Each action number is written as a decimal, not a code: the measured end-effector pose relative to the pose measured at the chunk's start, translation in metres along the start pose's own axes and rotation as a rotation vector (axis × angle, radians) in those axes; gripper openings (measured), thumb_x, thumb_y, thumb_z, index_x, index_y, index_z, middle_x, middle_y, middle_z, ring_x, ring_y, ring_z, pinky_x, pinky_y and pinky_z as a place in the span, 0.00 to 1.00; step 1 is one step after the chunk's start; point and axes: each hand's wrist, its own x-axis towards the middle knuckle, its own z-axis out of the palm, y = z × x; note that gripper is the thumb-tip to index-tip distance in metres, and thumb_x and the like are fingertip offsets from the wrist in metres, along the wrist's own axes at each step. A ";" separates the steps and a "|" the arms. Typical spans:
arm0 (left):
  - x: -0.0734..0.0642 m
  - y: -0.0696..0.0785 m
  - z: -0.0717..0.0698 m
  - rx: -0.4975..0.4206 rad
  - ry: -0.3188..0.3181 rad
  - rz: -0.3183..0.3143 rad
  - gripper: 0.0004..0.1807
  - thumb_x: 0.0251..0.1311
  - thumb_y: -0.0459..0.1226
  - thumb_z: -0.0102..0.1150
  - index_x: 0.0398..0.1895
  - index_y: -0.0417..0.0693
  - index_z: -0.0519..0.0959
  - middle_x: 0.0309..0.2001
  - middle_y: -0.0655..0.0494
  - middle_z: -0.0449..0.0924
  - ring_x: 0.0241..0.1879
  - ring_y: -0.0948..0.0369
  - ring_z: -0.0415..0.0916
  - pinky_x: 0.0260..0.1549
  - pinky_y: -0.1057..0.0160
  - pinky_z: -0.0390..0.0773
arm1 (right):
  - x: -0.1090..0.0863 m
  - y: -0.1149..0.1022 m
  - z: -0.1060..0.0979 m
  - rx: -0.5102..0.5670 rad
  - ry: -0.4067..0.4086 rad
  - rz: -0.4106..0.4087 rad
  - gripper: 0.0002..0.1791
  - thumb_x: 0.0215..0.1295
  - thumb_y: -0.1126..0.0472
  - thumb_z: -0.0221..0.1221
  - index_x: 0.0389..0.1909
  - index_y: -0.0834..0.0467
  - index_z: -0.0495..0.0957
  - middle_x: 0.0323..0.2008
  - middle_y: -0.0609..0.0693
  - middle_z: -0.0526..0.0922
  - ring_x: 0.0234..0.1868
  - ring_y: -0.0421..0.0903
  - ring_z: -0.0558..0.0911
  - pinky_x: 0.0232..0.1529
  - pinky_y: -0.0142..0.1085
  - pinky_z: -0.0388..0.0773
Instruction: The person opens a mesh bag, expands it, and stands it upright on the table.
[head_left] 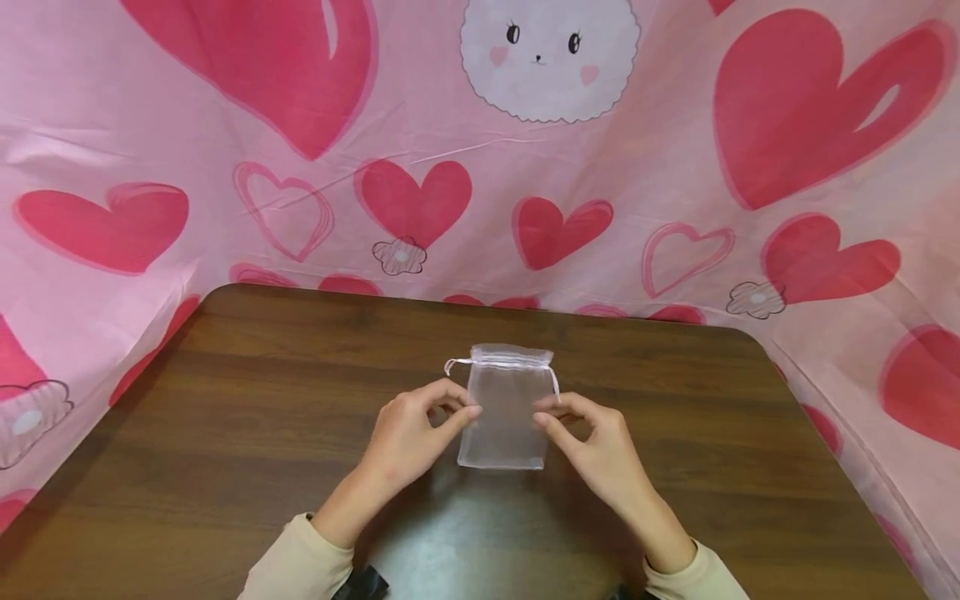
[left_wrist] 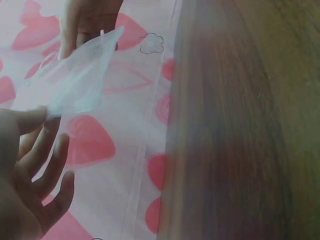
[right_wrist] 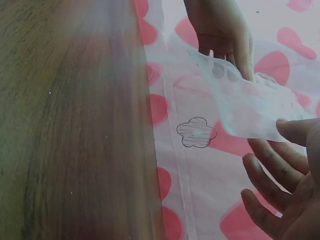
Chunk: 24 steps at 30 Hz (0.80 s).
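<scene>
A sheer white organza drawstring bag [head_left: 504, 421] is held up above the table, its gathered mouth at the far end and its plain bottom edge toward me. White ribbon loops stick out on both sides of the mouth. My left hand [head_left: 416, 429] pinches the bag's left edge between thumb and fingers. On the opposite edge, my right hand [head_left: 596, 446] pinches it the same way. In the left wrist view the bag [left_wrist: 75, 82] spreads thin and see-through from the left thumb. The right wrist view has the right thumb on top of the bag [right_wrist: 250, 110], fingers beneath.
A dark brown wooden table [head_left: 262, 433] with rounded far corners lies under the hands. Pink cloth [head_left: 495, 150] printed with red hearts hangs behind it and along both sides. Beige sleeves [head_left: 300, 562] cover the forearms.
</scene>
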 end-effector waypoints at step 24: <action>0.000 -0.005 0.002 0.046 0.015 -0.034 0.07 0.59 0.44 0.69 0.40 0.64 0.83 0.31 0.77 0.81 0.30 0.72 0.76 0.34 0.62 0.75 | 0.001 -0.002 -0.005 0.194 0.058 0.194 0.04 0.62 0.64 0.67 0.36 0.60 0.85 0.25 0.49 0.86 0.30 0.42 0.85 0.33 0.31 0.77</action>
